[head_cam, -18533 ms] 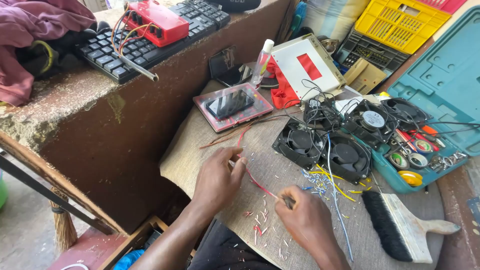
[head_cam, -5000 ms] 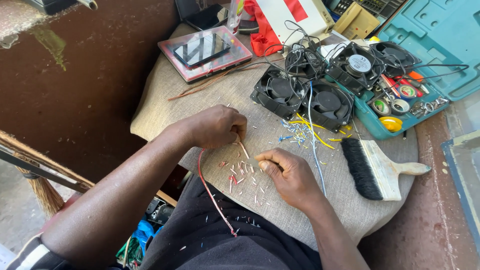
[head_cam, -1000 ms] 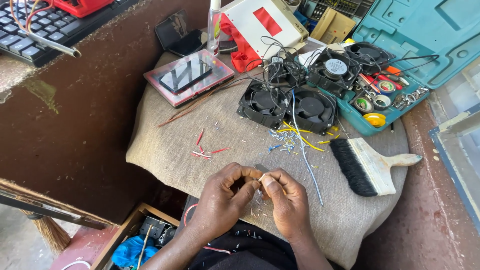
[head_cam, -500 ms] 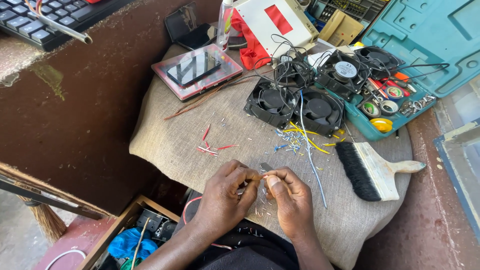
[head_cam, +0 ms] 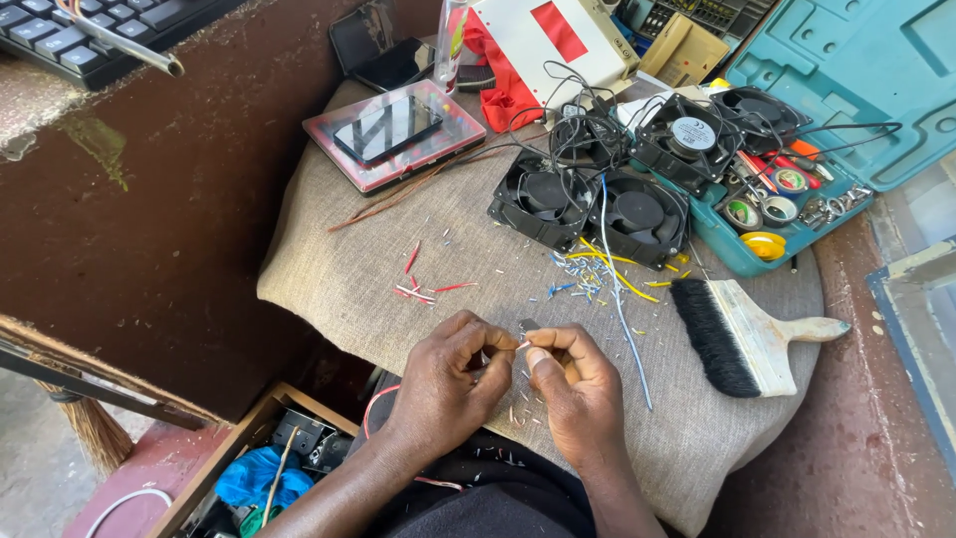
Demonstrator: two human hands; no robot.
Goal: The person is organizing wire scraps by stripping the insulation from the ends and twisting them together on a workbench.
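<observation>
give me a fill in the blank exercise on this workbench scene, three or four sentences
1. The paintbrush lies on the cloth with its bristles coloured ____.
2. The open tool case is coloured ____.
3. The left hand and right hand meet at their ____.
4. The number of black fans by the case is ____.

Missing words: black; teal; fingertips; four

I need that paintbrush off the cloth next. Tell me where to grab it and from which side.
Grip the paintbrush by its pale wooden handle, probably coming from the right. It lies flat with the handle tapering rightward past the cloth's edge, nothing lying over it, and the black bristles pointing left toward the wire scraps.
</observation>
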